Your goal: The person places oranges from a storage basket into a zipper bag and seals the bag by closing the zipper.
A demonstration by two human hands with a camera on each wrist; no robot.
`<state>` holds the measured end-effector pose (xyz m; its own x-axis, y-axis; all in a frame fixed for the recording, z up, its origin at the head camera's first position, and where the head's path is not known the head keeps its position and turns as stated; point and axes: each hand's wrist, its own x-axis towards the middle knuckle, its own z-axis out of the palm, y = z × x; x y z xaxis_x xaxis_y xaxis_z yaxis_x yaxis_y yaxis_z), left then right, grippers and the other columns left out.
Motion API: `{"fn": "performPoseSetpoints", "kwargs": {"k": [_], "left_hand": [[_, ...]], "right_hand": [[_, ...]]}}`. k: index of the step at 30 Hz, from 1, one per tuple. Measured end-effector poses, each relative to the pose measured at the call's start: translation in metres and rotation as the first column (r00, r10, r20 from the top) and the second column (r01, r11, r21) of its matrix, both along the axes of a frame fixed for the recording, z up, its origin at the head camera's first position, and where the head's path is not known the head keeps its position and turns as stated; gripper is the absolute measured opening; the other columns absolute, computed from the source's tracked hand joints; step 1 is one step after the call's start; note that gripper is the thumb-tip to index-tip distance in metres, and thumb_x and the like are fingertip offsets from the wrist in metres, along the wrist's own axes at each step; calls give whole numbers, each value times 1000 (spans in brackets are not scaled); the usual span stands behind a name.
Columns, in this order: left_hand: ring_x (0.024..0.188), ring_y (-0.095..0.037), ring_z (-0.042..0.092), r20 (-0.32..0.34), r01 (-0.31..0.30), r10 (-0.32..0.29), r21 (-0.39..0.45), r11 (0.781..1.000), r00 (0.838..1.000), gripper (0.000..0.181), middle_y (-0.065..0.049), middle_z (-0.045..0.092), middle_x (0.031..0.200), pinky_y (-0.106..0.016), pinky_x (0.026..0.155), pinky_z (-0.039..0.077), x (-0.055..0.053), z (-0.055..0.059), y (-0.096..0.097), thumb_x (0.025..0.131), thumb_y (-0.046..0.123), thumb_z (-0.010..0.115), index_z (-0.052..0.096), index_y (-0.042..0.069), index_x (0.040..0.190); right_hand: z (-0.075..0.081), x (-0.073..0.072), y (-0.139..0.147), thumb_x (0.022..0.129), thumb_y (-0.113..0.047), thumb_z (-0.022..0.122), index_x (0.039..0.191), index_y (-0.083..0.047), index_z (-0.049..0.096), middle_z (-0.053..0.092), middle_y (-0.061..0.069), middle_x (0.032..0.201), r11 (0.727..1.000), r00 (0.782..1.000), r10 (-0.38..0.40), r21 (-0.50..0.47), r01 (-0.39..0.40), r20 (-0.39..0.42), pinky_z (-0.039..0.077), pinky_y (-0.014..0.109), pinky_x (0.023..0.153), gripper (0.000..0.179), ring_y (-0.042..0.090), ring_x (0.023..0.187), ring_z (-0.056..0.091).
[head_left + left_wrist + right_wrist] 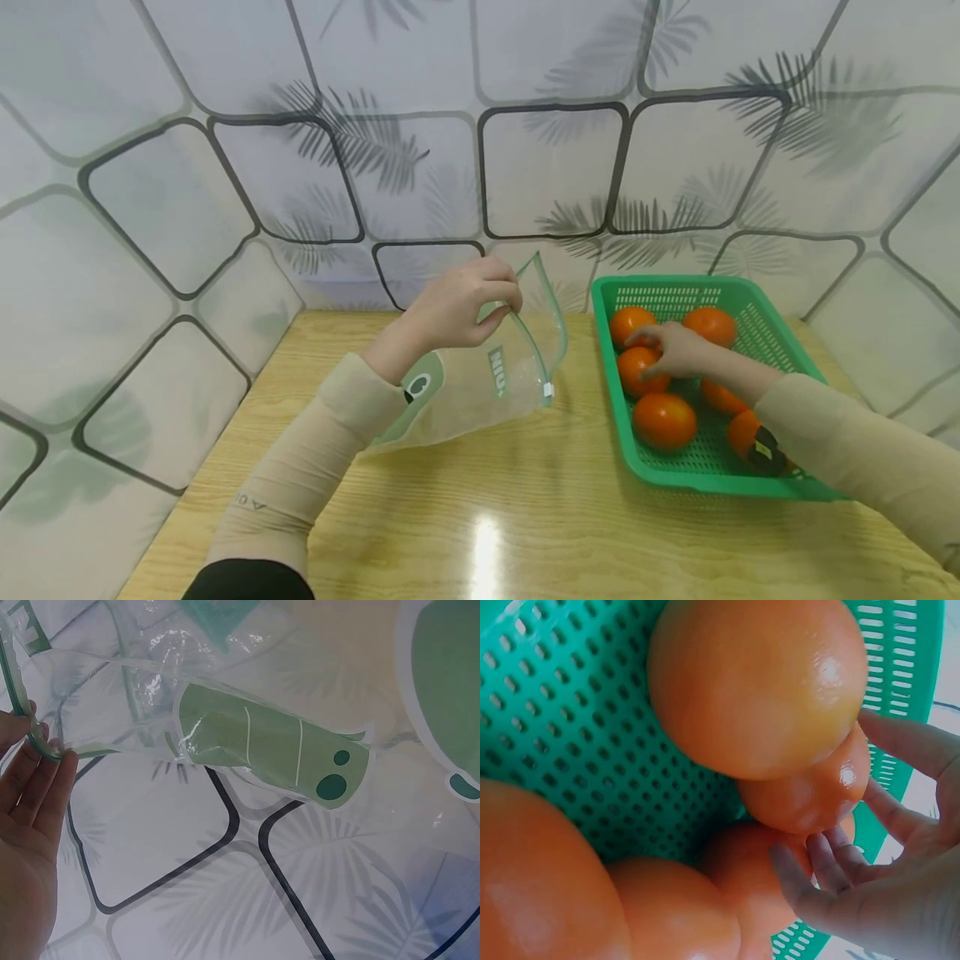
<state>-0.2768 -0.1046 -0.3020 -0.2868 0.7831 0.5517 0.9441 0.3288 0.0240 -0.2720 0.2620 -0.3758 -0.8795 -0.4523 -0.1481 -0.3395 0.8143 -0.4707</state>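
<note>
A clear slider zip bag [480,375] with green cartoon prints stands tilted on the table, its mouth parted toward the right. My left hand [468,304] pinches the green zip edge between thumb and fingers; the left wrist view shows this hand [34,795] at the bag's rim. At the left side of a green basket [633,467], my right hand [675,348] reaches in and curls its fingers round a tomato [639,372]. Seen from the right wrist, those fingers [829,889] lie against the tomato [806,795], partly hidden behind a nearer tomato [757,682].
More orange-red tomatoes lie in the basket, one at the front [664,422] and one at the back [709,326]. A dark piece with a yellow label [765,450] overlaps a tomato below the right sleeve. Behind the wooden table [420,517] hangs a patterned cloth [551,171].
</note>
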Motion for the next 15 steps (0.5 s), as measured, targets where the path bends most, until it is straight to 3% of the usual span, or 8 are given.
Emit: {"fn": "performPoseSetpoints", "kwargs": {"k": [9, 15], "left_hand": [[92, -24, 64, 4, 7, -7, -10, 1000, 1000, 16, -6, 68, 96, -38, 87, 55, 0, 0, 1, 89, -6, 70, 74, 9, 91], [91, -24, 63, 4, 13, -13, -8, 1000, 1000, 17, -7, 68, 95, -38, 86, 55, -1, 0, 0, 89, -7, 70, 74, 9, 91]], "right_hand": [[-7, -1, -3, 75, -18, 88, 135, -1, 65, 55, 43, 136, 985, 997, 41, 169, -30, -59, 48, 73, 99, 66, 64, 127, 50], [-5, 1, -10, 74, -23, 91, 136, -3, 65, 57, 40, 131, 976, 994, 50, 218, -29, -93, 51, 71, 95, 70, 57, 117, 58]]}}
